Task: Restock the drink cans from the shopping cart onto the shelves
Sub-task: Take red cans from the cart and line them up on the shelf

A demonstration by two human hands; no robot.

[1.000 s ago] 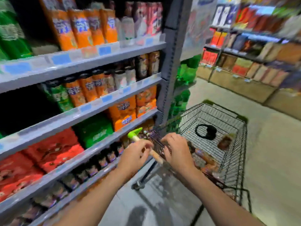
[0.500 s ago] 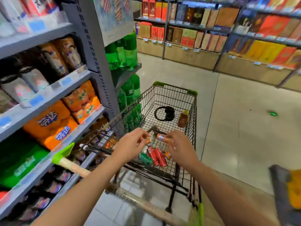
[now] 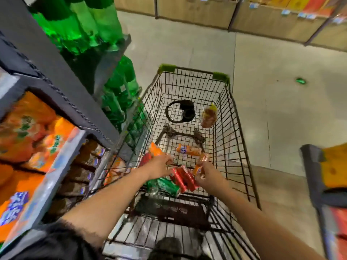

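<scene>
On the far left we see store shelves (image 3: 62,166) stacked with orange soft-drink packs (image 3: 28,136), their labels blurred. Just beyond, on a higher ledge and on a lower one, stand tall green bottles (image 3: 88,25). Below the orange packs, a lower shelf holds a row of small dark cans (image 3: 92,151), too blurred to read.

Moving right, we come to a black wire shopping cart (image 3: 234,117) with green corner caps, parked just beside the shelving. We look down into it from the handle end. Our left hand (image 3: 159,167) reaches into the cart with fingers curled around an orange can (image 3: 155,150), which juts up and away from the knuckles. Beneath and between our two hands lie a green can (image 3: 167,185) and two red cans (image 3: 183,178), side by side on the cart floor near the handle end. A second orange can (image 3: 188,150) lies on its side a little farther in, apart from both hands.

Our right hand (image 3: 208,177) is also inside the cart, its fingers closed around another orange can (image 3: 200,166) held roughly upright.

At the far end of the cart floor rest black headphones (image 3: 180,110) and, just beside them, a brownish bottle (image 3: 208,117) with a yellow top.

To the right of the cart we see pale floor tiles (image 3: 281,109), and at the right edge a grey stand (image 3: 315,175) bearing an orange item, cut off by the frame.
</scene>
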